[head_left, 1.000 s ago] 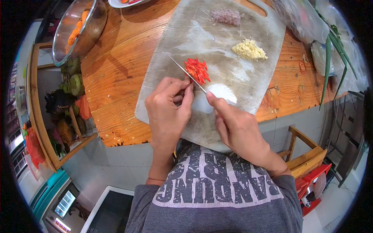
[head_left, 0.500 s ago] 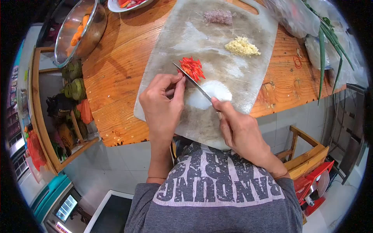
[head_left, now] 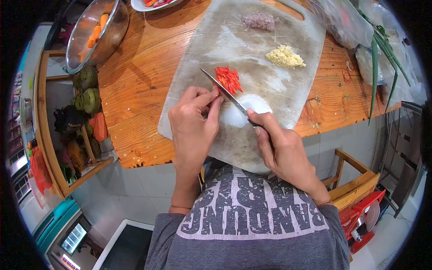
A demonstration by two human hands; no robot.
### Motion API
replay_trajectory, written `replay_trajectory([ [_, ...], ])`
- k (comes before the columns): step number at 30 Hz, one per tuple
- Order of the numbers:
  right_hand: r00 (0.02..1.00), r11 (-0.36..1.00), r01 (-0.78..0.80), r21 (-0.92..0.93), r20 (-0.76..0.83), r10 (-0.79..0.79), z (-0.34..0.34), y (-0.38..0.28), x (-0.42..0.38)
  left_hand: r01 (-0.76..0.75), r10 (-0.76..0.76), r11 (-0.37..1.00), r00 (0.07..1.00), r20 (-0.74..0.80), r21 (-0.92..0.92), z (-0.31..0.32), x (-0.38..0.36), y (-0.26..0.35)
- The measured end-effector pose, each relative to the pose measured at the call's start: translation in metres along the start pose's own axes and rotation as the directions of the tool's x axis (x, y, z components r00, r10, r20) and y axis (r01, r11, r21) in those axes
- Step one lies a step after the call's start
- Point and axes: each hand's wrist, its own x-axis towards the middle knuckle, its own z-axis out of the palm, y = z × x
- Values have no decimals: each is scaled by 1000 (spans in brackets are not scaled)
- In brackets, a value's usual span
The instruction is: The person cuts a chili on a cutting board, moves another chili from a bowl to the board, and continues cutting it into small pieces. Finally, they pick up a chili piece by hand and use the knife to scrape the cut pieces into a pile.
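My right hand (head_left: 285, 148) is closed round the dark handle of a knife (head_left: 231, 99), whose blade slants up to the left across the cutting board (head_left: 193, 58). Close against the blade, my left hand (head_left: 194, 119) pinches a red chili, mostly hidden by the fingertips. A pile of sliced red chili (head_left: 228, 80) lies just beyond the blade. Farther up the board are a heap of minced pale yellow garlic (head_left: 285, 57) and a heap of chopped purplish shallot (head_left: 260, 21).
A glass bowl of carrots (head_left: 121, 33) stands at the table's far left, near a white plate (head_left: 157, 6) with red pieces. Plastic bags (head_left: 344, 27) and green onions (head_left: 374, 67) lie at the right. Below the wooden table's (head_left: 135, 90) left edge is a wooden-framed shelf (head_left: 67, 189).
The knife has shifted slightly, and a small gap shows between its tip and the chili pile. Both hands and the board sit slightly farther right in view.
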Motion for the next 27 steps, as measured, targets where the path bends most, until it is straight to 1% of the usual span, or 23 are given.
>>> replay_trajectory([
  [5,1000,1000,9,-28,4,-9,5,-6,2,-12,13,1000,999,45,-4,-4,3,0],
  [8,999,999,36,-2,14,-36,5,-1,8,-28,29,999,999,37,-28,-3,3,-1],
  [11,999,996,16,-91,40,-13,14,1,14,-49,49,997,999,-3,-53,-1,2,0],
  [14,999,988,44,-151,23,-41,23,2,18,-7,3,996,999,-46,-94,3,-1,-2],
  [17,999,983,32,-182,34,-26,21,3,11,-44,34,992,995,-89,-114,6,-4,-5],
  [20,999,996,41,-76,-23,-43,16,9,-8,-42,30,995,992,-125,-96,8,-4,-2],
  [23,997,998,-48,-46,52,51,3,2,-16,-69,55,994,987,-154,-85,11,-3,-6],
  [26,1000,1000,-10,-25,4,10,1,2,-14,-36,37,999,996,-80,8,3,-4,1],
  [27,1000,999,-26,-22,15,27,-2,2,-13,-59,61,998,996,-67,20,1,-5,4],
])
